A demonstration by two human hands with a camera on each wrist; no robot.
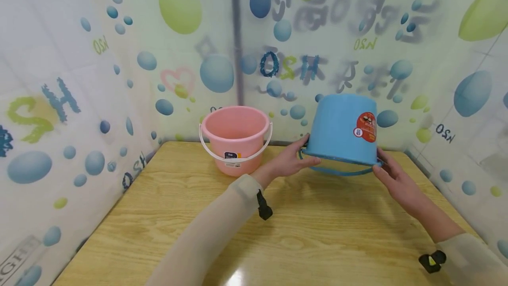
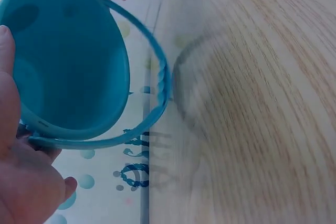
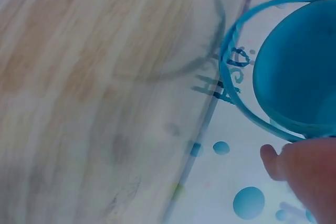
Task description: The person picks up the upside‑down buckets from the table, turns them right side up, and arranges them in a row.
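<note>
A blue bucket [image 1: 341, 127] is held upside down above the right part of the table, its red label facing forward. My left hand [image 1: 291, 158] grips its rim on the left side, and my right hand [image 1: 401, 184] grips the rim on the right. The blue handle [image 1: 341, 172] hangs below the mouth. Looking up from the left wrist, the hollow inside [image 2: 68, 56] of the bucket shows nothing in it. To the left, a pink bucket [image 1: 238, 144] stands upright with its white handle [image 1: 234, 159] lowered across the front.
The wooden table [image 1: 278, 233] reaches back to a patterned curtain [image 1: 178, 65] printed with blue and green spots. Similar sheets hang close on the left and right sides. The pink bucket stands near the back edge, close to my left forearm.
</note>
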